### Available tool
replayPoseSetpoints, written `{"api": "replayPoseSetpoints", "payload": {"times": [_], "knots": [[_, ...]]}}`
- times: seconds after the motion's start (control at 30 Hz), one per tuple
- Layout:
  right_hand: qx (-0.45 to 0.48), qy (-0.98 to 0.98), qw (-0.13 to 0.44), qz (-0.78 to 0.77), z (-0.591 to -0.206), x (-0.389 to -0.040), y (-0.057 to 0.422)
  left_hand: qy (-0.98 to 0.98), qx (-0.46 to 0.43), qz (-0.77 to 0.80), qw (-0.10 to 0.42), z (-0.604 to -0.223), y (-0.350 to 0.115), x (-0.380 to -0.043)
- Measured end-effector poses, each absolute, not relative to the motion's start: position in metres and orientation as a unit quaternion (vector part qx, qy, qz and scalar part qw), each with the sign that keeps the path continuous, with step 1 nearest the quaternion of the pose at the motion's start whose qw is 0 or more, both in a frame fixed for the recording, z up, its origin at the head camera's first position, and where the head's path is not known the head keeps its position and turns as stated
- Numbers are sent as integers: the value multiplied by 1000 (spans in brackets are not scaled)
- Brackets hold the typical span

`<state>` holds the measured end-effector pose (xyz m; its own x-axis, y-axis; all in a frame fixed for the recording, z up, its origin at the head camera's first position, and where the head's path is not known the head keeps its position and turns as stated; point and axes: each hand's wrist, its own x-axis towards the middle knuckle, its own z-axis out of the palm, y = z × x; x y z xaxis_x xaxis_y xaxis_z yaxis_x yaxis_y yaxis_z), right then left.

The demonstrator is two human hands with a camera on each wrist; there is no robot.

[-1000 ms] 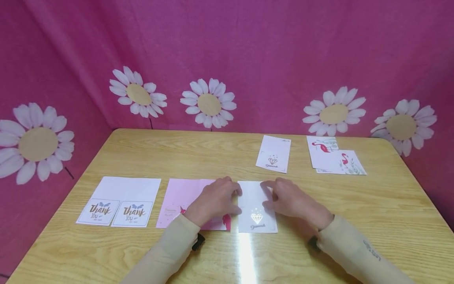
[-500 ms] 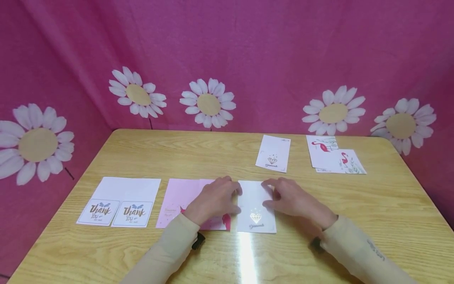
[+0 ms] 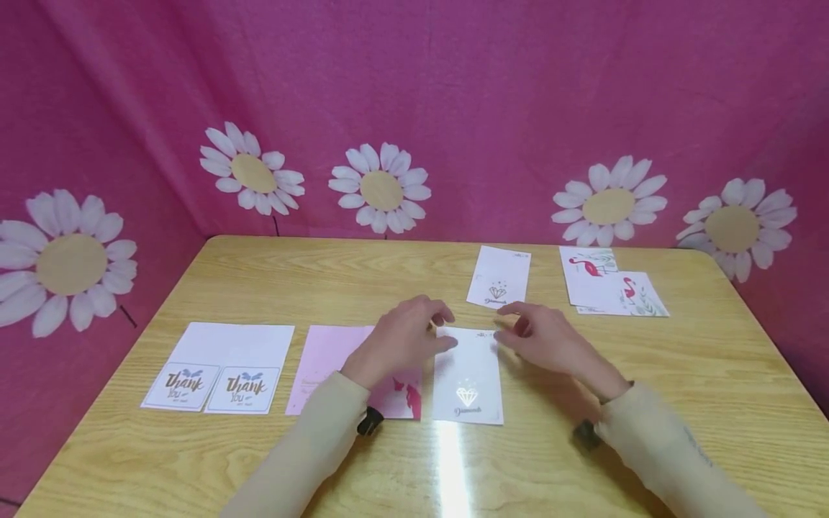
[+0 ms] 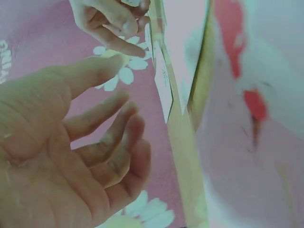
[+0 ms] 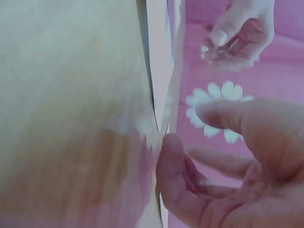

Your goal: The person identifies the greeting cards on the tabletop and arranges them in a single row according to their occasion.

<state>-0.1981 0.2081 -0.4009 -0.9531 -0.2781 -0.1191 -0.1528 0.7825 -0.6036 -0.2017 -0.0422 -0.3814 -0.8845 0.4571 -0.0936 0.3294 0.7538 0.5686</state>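
A white card with a gold diamond print [image 3: 468, 370] lies flat on the table, just right of two pink cards [image 3: 317, 360]. My left hand [image 3: 398, 342] hovers over the right pink card, its thumb reaching over the white card's upper left corner. In the left wrist view that hand [image 4: 80, 147] has loosely bent fingers holding nothing. To the right of the white card is my right hand [image 3: 553, 349], index finger pointing towards a second diamond card [image 3: 499, 275] farther back. The right wrist view shows this hand [image 5: 237, 185] empty, fingertips close to the tabletop.
Two overlapping flamingo cards [image 3: 615, 288] lie at the back right of the wooden table [image 3: 324, 280]. On the left, two "Thank You" cards [image 3: 214, 345] lie side by side. A pink curtain with daisies [image 3: 486, 108] stands behind the table.
Both hands have left the near diamond card's side edges and moved away from me, towards the far diamond card. The near card shifted slightly left earlier; the other cards stay put.
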Motion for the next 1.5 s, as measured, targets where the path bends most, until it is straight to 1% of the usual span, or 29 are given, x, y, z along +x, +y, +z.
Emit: {"api": "replayPoseSetpoints", "payload": {"times": [0.17, 0.33, 0.53, 0.67, 0.93, 1.03, 1.23, 1.33, 1.5], "knots": [[-30, 926, 77, -370, -399, -214, 225, 891, 170, 400, 132, -385, -30, -229], [31, 890, 87, -446, -399, -228, 235, 865, 103, 468, 148, -391, -15, -253], [53, 869, 114, -478, -402, -235, 234, 849, 31, 496, 181, -400, 2, -270], [56, 870, 124, -474, -404, -236, 233, 839, 13, 510, 191, -402, 10, -274], [54, 877, 125, -460, -406, -237, 233, 825, -22, 528, 202, -401, 21, -279], [61, 868, 124, -477, -406, -238, 232, 820, -37, 534, 204, -401, 23, -280], [101, 846, 101, -514, -407, -240, 231, 818, -49, 535, 207, -401, 23, -279], [108, 852, 90, -505, -408, -239, 232, 812, -40, 548, 198, -402, 23, -278], [89, 863, 84, -490, -410, -235, 233, 818, -17, 554, 156, -402, 21, -276]]}}
